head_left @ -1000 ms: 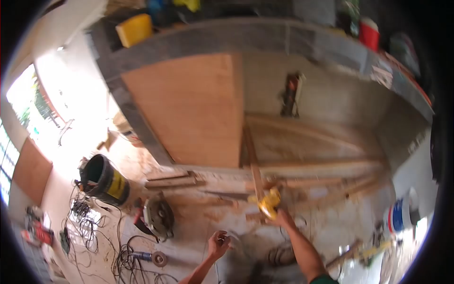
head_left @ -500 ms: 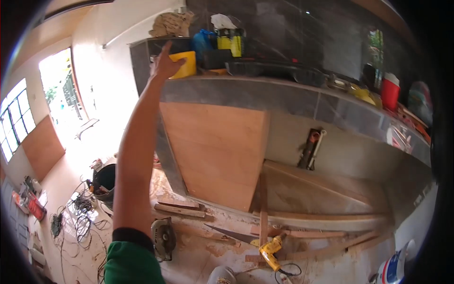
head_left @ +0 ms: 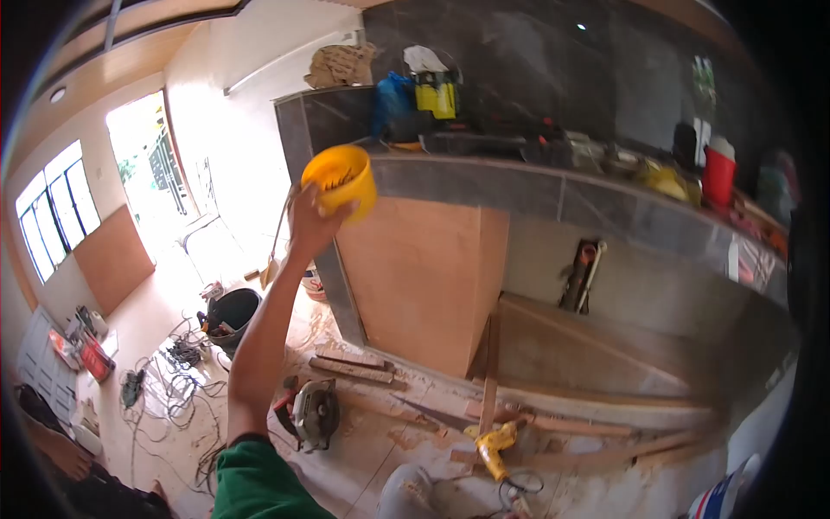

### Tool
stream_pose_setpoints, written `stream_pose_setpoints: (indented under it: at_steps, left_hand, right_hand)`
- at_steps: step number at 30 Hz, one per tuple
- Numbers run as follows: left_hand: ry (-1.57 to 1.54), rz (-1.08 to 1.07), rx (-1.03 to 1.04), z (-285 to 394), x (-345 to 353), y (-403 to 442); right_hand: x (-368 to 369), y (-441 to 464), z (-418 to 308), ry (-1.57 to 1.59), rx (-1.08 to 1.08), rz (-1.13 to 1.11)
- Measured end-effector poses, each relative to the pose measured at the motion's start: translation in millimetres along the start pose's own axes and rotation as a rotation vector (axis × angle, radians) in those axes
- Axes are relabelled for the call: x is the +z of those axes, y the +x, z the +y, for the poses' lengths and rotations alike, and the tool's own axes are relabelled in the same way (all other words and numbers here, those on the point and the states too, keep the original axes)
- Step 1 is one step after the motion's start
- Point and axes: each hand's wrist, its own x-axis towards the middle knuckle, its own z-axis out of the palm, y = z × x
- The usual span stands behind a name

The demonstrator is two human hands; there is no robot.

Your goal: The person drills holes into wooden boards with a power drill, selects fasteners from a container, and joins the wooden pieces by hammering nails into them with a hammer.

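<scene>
Yellow round tub (head_left: pixel 364 194) in left fingers (head_left: pixel 304 204)

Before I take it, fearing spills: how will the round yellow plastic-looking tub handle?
The yellow tub is probably stiff: its rim looks undented in the left hand. Likely light: held one-handed. If tipped, its open top could spill the small dark pieces.

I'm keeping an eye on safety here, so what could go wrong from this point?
The left hand grips the yellow tub by its side with the mouth tilted toward the camera, so the small dark pieces inside might spill.
The circular saw rests on the floor near the person's knee and could be knocked by a careless step.
Loose cables tangled beside the black bucket might trip someone.
</scene>
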Motion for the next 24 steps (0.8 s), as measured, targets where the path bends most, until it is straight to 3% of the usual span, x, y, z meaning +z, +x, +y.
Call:
stream_pose_setpoints:
  at_steps: [2,3,4,5,7,8,10,12,14,16,17,18,19,22,24]
  left_hand:
    - [-0.251,0.035,0.060,27.1,-28.6,-84.3]
    - [-0.219,-0.153,0.028,31.8,-48.7,-134.5]
    - [-0.204,-0.198,-0.112,82.6,-73.7,-173.9]
    - [-0.184,-0.262,-0.189,85.7,-78.7,-224.1]
    - [-0.159,-0.551,-0.290,134.9,-111.6,-293.1]
    - [-0.490,-0.530,-0.458,119.5,-100.9,-357.9]
    - [-0.277,-0.364,-0.074,138.4,-107.3,-438.5]
    - [-0.381,-0.482,-0.130,170.8,-118.1,-452.2]
    - [-0.461,-0.644,-0.197,188.5,-133.3,-488.4]
    - [-0.538,-0.696,-0.180,198.9,-144.5,-512.0]
    - [-0.553,-0.755,-0.265,207.5,-157.7,-520.4]
    - [-0.568,-0.802,-0.349,216.2,-163.8,-526.5]
    - [-0.577,-0.790,-0.285,223.7,-166.0,-527.4]
    - [-0.576,-0.834,-0.191,228.2,-174.1,-540.5]
    - [-0.621,-0.831,-0.282,231.1,-177.0,-550.0]
  right_hand:
    - [3.4,-5.6,22.1,-0.047,-0.022,0.076]
    - [5.0,-6.1,33.3,-0.058,-0.039,0.082]
    - [6.2,-14.3,34.6,-0.067,-0.052,0.086]
    - [0.3,-25.7,12.5,-0.055,-0.026,0.080]
    - [-17.3,-33.6,-36.5,0.132,0.074,0.053]
    - [-13.6,-44.3,-43.5,0.131,0.080,0.057]
    - [-1.4,-56.4,-47.1,0.495,0.186,-0.160]
    - [26.6,-64.5,-34.7,0.120,-0.348,-0.168]
    - [24.0,-90.3,-75.4,0.718,0.158,-0.293]
    - [29.5,-95.1,-95.1,0.981,0.092,-0.382]
    - [15.6,-96.7,-106.8,0.954,0.270,-0.560]
    - [21.6,-100.0,-107.5,0.970,0.121,-0.506]
    - [30.4,-102.6,-105.2,0.970,-0.045,-0.448]
    - [26.6,-112.2,-100.9,0.866,0.089,-0.526]
    - [28.9,-115.6,-95.4,0.695,-0.042,-0.504]
